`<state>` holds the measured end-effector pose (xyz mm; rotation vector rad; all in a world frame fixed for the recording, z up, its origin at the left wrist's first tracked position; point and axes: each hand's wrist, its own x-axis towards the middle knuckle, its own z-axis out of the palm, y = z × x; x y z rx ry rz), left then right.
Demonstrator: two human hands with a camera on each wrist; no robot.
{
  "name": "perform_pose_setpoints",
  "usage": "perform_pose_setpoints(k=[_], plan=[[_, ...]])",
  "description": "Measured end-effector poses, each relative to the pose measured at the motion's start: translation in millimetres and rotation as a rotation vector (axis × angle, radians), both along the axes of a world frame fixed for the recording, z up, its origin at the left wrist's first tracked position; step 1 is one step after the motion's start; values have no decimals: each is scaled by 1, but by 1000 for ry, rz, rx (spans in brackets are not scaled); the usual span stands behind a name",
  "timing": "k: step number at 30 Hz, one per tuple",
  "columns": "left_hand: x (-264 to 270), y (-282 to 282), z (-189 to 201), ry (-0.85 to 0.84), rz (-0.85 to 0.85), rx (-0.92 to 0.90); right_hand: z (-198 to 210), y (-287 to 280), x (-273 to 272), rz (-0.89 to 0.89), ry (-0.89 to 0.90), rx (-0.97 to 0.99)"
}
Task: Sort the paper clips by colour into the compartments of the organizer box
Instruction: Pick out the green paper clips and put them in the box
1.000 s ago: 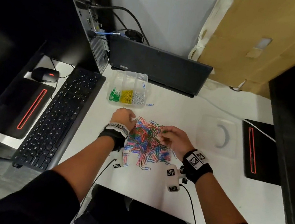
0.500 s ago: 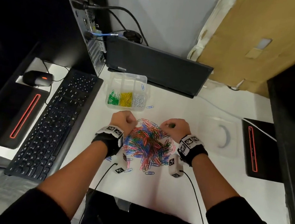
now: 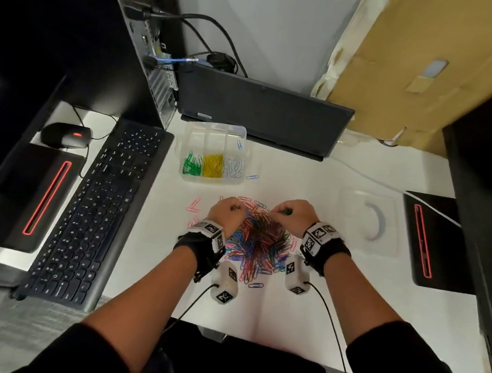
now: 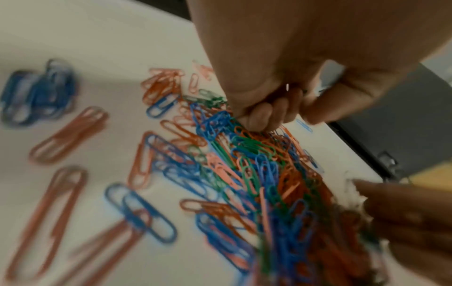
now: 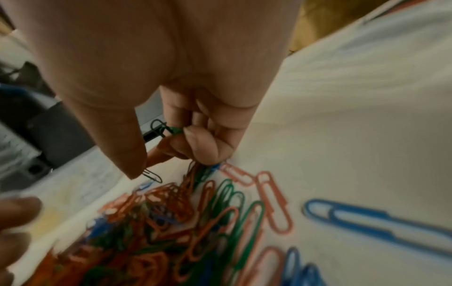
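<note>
Green paper clips are pinched in the curled fingers of the right hand at the far edge of the mixed pile on the worktop; the left hand is clenched at the pile's opposite edge, though what it holds cannot be told. The organizer box stands beyond the pile with green, yellow and silver clips already sorted along its near row. The step is best done, it seems, by gathering one colour only, shaking tangled strays free before the handful is carried to its matching compartment.
</note>
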<state>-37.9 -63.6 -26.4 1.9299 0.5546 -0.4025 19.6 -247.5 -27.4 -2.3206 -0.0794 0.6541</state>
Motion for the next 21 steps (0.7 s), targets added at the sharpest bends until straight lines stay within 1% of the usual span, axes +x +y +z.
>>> perform_pose_setpoints(k=[2, 5, 7, 10, 12, 14, 17, 19, 21], plan=[[-1, -7, 4, -35, -81, 130, 2, -7, -4, -102, 92, 141], [0, -13, 2, -94, -235, 289, 4, -16, -14, -286, 305, 453], [2, -16, 1, -97, -253, 345, 6, -20, -23, -391, 422, 647], [1, -19, 1, -97, -241, 364, 11, -22, -36, -567, 522, 876], [0, -20, 1, -99, -246, 363, 9, -24, -41, -671, 554, 963], [0, -19, 0, -101, -258, 345, 8, -25, -45, -738, 582, 1002], [-1, -16, -3, -92, -256, 325, 6, -25, -49, -743, 636, 1045], [-2, -13, -4, -100, -253, 322, 6, -26, -49, -784, 701, 1097], [-4, -13, -4, -121, -223, 292, 5, -30, -48, -813, 732, 1085]])
